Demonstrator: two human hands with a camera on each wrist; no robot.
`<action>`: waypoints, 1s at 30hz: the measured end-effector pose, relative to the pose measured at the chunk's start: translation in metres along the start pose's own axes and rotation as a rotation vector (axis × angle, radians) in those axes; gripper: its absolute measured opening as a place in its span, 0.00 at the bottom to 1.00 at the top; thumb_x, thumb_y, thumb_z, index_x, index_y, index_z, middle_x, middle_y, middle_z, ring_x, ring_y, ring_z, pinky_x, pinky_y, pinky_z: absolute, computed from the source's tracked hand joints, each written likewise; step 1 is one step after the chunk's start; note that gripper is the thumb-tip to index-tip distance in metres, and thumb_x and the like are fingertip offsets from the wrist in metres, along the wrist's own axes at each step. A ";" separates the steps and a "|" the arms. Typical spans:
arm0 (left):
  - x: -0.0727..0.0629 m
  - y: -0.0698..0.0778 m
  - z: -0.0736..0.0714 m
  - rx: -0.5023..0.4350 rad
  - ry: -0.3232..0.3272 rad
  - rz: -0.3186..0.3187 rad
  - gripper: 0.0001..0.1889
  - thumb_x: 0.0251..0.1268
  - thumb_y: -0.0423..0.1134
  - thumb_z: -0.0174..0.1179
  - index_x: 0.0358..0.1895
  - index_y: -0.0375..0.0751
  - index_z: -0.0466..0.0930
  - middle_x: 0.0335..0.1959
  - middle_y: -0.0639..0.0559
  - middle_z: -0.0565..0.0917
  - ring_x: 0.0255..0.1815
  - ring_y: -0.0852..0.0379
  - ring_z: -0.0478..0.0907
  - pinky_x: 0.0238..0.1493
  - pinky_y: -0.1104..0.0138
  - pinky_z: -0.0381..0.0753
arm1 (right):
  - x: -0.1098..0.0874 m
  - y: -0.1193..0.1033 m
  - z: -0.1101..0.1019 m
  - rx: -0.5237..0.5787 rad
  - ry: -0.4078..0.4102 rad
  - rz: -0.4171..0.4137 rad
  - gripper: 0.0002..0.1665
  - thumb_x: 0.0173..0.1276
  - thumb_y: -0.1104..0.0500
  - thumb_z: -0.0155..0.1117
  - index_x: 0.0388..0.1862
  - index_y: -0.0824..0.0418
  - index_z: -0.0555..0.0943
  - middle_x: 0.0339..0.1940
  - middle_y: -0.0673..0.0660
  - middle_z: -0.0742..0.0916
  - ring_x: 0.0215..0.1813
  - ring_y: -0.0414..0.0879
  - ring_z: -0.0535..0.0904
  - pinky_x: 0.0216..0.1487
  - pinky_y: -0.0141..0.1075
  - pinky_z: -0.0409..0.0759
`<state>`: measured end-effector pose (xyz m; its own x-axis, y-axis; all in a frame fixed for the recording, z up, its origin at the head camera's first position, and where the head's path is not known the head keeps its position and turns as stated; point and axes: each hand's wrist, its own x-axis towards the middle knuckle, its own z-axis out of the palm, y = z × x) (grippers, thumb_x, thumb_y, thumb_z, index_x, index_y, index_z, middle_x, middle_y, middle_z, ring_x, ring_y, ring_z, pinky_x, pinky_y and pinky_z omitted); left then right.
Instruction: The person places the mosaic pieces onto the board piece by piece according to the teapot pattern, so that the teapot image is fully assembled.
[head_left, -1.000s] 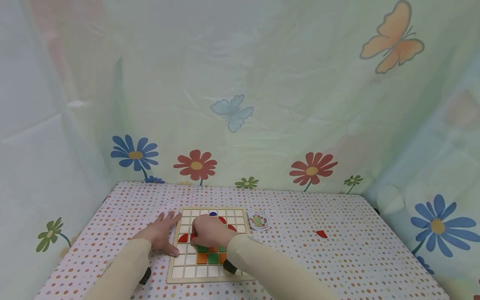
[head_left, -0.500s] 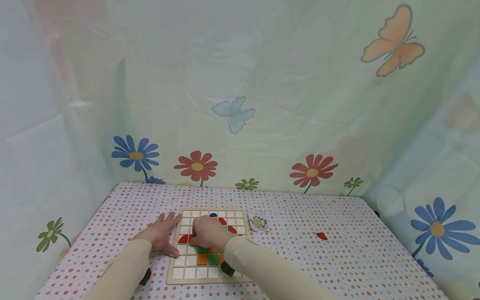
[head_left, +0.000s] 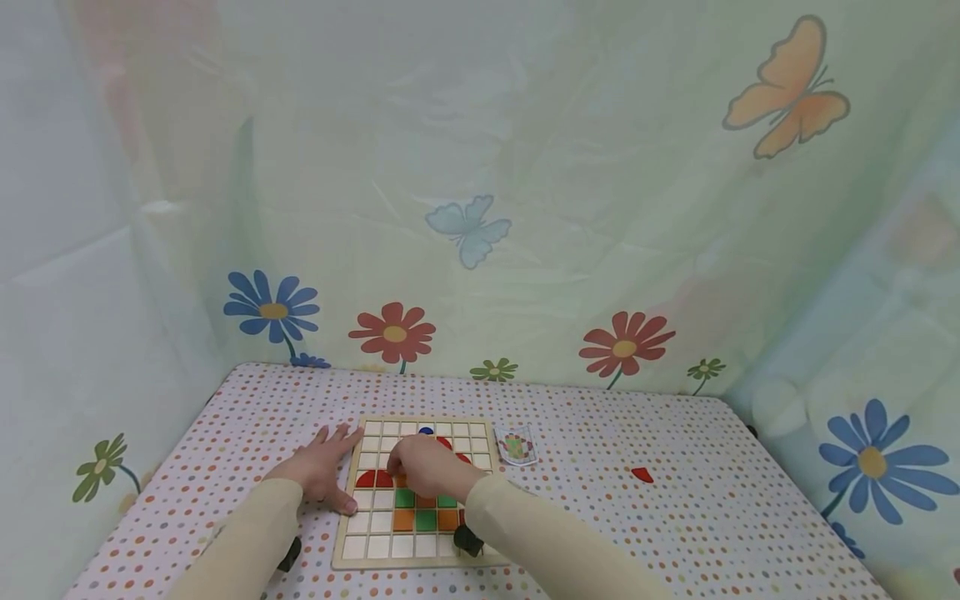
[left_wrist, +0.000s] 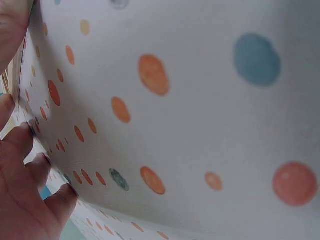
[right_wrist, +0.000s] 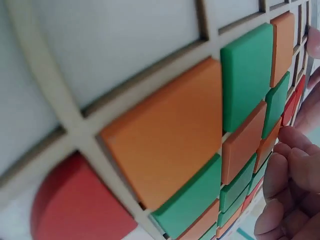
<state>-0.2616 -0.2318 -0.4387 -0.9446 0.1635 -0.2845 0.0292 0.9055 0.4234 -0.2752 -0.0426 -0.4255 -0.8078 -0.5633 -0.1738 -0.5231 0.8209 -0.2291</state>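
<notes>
A wooden grid board [head_left: 401, 547] lies on the dotted tablecloth with orange tiles [head_left: 403, 520] and green tiles [head_left: 426, 521] in its cells. Two rounded red pieces [head_left: 374, 479] sit side by side near its left edge; a blue piece [head_left: 426, 431] is at the top. My left hand [head_left: 322, 468] lies spread along the board's left side, its thumb on the frame. Over the board's middle is my right hand [head_left: 433, 472], fingers curled, tips beside an orange tile [right_wrist: 268, 146] in the right wrist view. No piece shows in those fingers; the hand covers some cells.
A small pattern card [head_left: 516, 446] in a clear sleeve lies right of the board. Farther right, a loose red piece [head_left: 642, 475] lies on the tablecloth [head_left: 585, 517]. A curtain with printed flowers and butterflies [head_left: 480, 333] stands behind the table.
My right hand has shifted slightly right, uncovering the second red piece in the left-hand row. My left hand has stayed at the board's edge.
</notes>
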 end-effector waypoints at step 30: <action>0.001 -0.002 0.001 -0.003 -0.002 0.002 0.63 0.39 0.48 0.84 0.81 0.41 0.56 0.83 0.31 0.51 0.83 0.26 0.42 0.77 0.30 0.48 | -0.109 0.133 -0.043 0.258 0.208 0.100 0.12 0.73 0.71 0.60 0.52 0.66 0.85 0.48 0.58 0.89 0.48 0.48 0.84 0.51 0.46 0.85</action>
<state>-0.2626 -0.2327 -0.4408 -0.9439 0.1665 -0.2852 0.0306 0.9040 0.4265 -0.2685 0.1321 -0.3962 -0.9035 -0.4283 -0.0146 -0.3744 0.8053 -0.4597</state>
